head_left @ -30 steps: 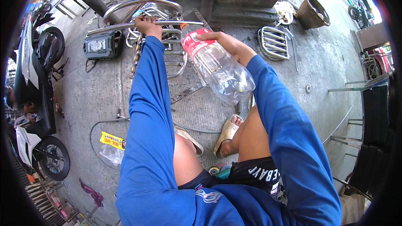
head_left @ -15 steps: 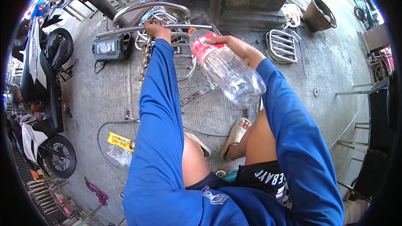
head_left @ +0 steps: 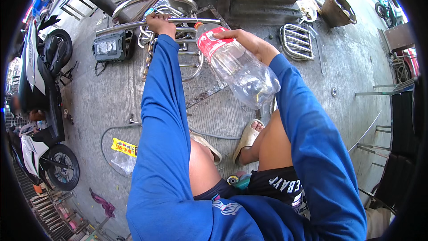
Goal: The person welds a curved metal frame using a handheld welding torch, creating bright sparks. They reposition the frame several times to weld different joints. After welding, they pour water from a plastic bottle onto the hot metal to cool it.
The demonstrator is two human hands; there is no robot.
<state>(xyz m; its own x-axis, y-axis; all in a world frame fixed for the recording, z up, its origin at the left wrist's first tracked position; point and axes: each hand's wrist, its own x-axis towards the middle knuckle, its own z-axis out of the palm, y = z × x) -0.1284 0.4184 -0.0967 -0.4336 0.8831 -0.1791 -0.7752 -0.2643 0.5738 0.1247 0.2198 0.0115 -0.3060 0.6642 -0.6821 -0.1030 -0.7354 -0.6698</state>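
Observation:
My left hand (head_left: 161, 23) is closed around a straight shiny metal tube (head_left: 203, 20) that runs across a stack of bent tube frames (head_left: 190, 65) on the floor. In my right hand (head_left: 255, 44) is a large clear plastic bottle (head_left: 243, 73) with a red label and an orange cap end. It is tilted, its neck toward the tube and its base toward me. The neck is close to the tube near its right end; whether they touch I cannot tell. The bottle looks mostly empty, and the fingers beneath it are hidden.
A dark grey case (head_left: 112, 45) lies left of the frames. Another tube frame (head_left: 296, 42) and a brown bucket (head_left: 337, 10) are at the right. A cable (head_left: 214, 135) crosses the floor by my feet, near a yellow packet (head_left: 124, 147). A motorcycle (head_left: 42, 87) stands at far left.
The whole view has shifted slightly, so everything sits a little further left and up. Both hands keep their holds, and the bottle stays at nearly the same tilt beside the tube.

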